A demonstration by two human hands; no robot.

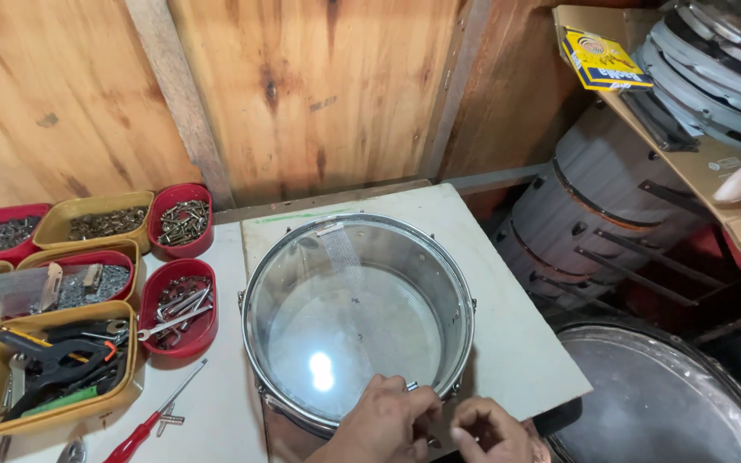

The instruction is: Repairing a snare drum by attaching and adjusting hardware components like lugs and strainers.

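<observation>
Wooden wall, yellow package (600, 60) on cardboard shelf (713, 163) upper right.

Workbench surface and its load, seen from above.

White-topped bench (216, 403) against a wooden plank wall; a pale square board (516, 343) lies on its right part, one corner past the bench edge. On the board stands a shiny metal drum shell with a clear skin (358, 317). Left of it: two red oval plastic tubs, one of screws (182, 220), one of chrome keys and rods (178, 309); mustard-yellow rectangular trays, the nearest holding black spring clamps (49, 364); more red and yellow trays of small hardware behind. A red-handled screwdriver (143, 433) lies on the bare top near the front edge.
</observation>
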